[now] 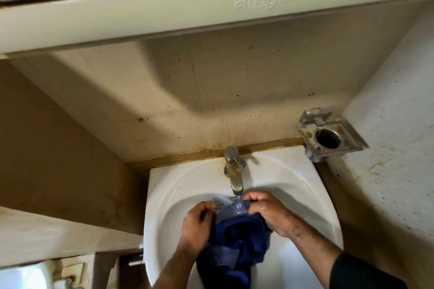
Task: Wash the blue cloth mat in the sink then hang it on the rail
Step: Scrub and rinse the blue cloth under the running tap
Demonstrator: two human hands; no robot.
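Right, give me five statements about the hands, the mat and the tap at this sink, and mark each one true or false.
1. Both hands grip the blue cloth mat. True: the left hand and the right hand each pinch its upper edge.
2. The mat hangs on a rail. False: it is in the white sink; no rail shows.
3. The mat's top edge is under the tap spout. True.
4. The metal holder on the wall has a cup in it. False: its ring is empty.
5. The mat is red. False: it is blue.
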